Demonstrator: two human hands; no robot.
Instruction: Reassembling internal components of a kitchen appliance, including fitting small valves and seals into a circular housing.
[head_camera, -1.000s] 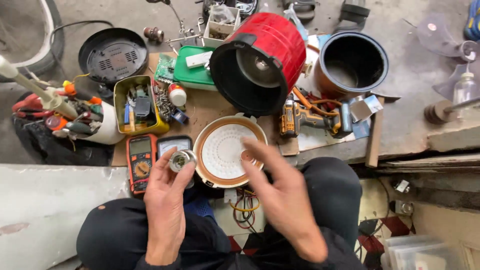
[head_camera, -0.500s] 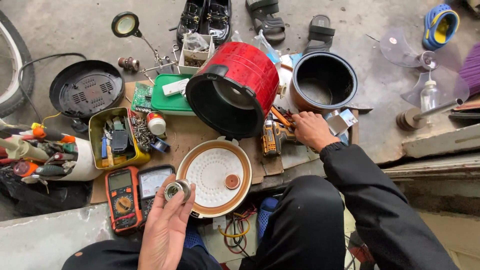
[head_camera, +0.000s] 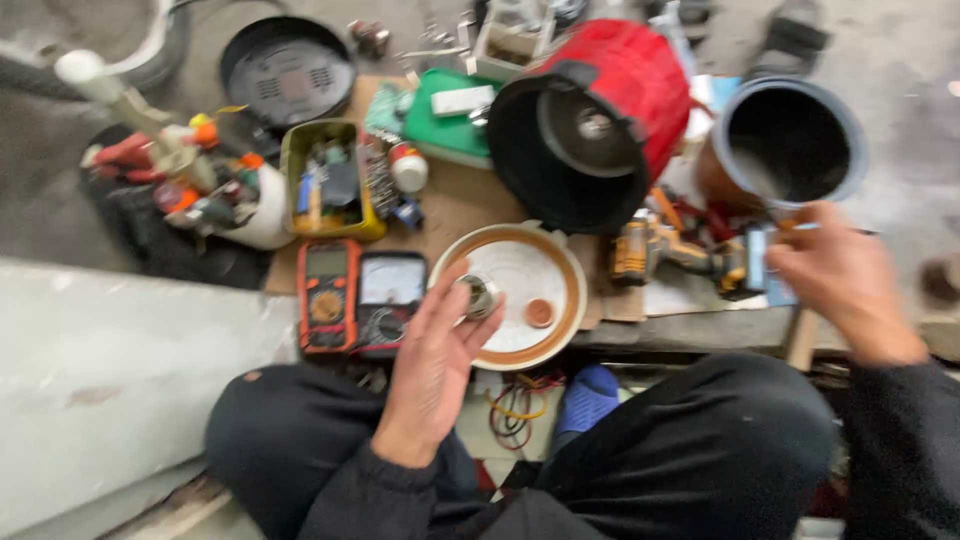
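Note:
My left hand holds a small round metal part between thumb and fingertips, just over the left rim of a white round lid with a brown edge. A small brown disc lies on that lid. My right hand is out to the right, fingers curled near a small blue and dark object beside a yellow cordless drill; whether it grips anything is unclear. A red cooker body lies on its side behind the lid.
A dark inner pot stands at the right. An orange multimeter and an analog meter lie left of the lid. A yellow tray of small tools, a green box and a black perforated plate sit further back.
My right hand has moved from the drill area further right and closer to me. My left hand still holds the metal part, now slightly higher over the lid's edge. The view has shifted.

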